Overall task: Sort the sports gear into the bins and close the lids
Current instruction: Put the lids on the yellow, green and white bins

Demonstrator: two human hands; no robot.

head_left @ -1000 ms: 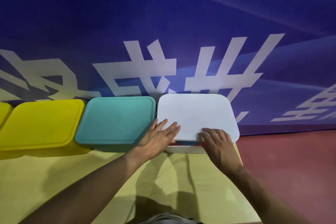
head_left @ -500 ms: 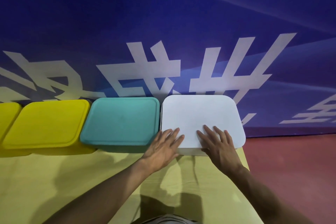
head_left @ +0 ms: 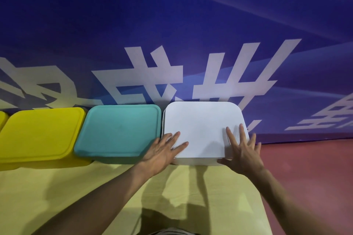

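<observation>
White plastic fills the middle of the view: the white lid [head_left: 202, 129] lies flat on the white bin [head_left: 196, 161], of which only a thin strip of near wall shows below the lid's near edge. This bin stands at the right end of a row along the far edge of the table [head_left: 107, 196], which is covered in pale yellow.

Both hands lie on the lid with fingers straight and spread, gripping nothing. The left hand [head_left: 162, 152] rests over the lid's near left corner, its fingertips pointing far and right across the white surface, its palm overhanging the corner. The right hand [head_left: 242, 150] rests on the lid's near right corner, fingers pointing away, with the thumb reaching left along the bin's near edge. The two hands are well apart, one at each near corner.

Just left of the white bin, almost touching it, sits the teal bin [head_left: 118, 131] with its lid on. Left of that is a yellow bin [head_left: 40, 135], also lidded, and the corner of another yellow bin [head_left: 2, 122] shows at the left edge of the frame. No sports gear is in sight; whatever the bins hold is hidden under the lids.

Behind the row rises a blue banner [head_left: 172, 25] with large white characters. To the right of the table lies a red floor [head_left: 309, 168].
</observation>
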